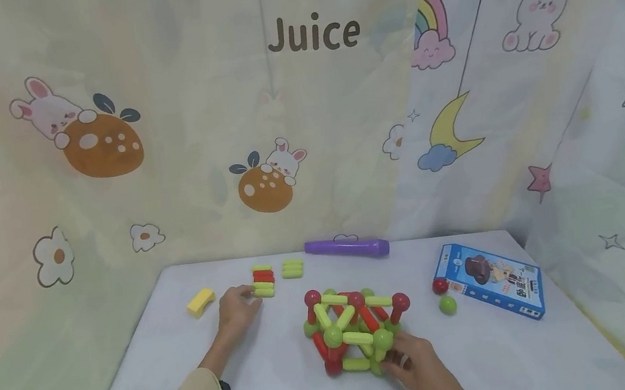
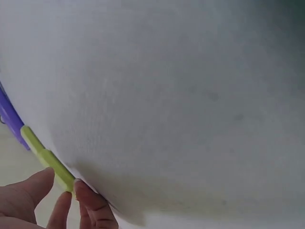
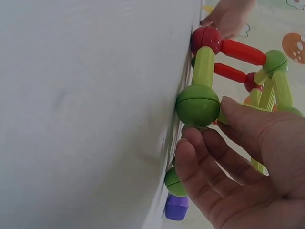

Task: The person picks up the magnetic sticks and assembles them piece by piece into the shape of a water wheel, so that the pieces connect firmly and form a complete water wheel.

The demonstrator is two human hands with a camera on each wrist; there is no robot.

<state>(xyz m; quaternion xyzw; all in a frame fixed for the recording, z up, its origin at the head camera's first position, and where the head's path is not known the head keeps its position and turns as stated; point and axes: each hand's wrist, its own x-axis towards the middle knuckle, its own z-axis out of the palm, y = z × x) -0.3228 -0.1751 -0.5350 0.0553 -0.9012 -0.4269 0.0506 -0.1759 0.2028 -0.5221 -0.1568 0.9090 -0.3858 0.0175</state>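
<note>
My left hand (image 1: 237, 313) is at the near end of a short stack of rods, thumb and fingertips around the end of a yellow-green rod (image 2: 58, 168). Red rods (image 1: 263, 276) lie just beyond it in the same row. On the table's middle stands a frame of red and green balls joined by magnetic rods (image 1: 358, 338). My right hand (image 1: 420, 365) holds its lower right corner, the thumb and fingers on a green ball (image 3: 198, 106). Part of that corner is hidden behind the fingers in the head view.
More yellow-green rods (image 1: 292, 269) lie right of the stack. A yellow block (image 1: 201, 302) is at left and a purple tube (image 1: 347, 248) at the back. On the right are a blue box (image 1: 492, 280), a loose red ball (image 1: 440, 285) and a loose green ball (image 1: 448, 305).
</note>
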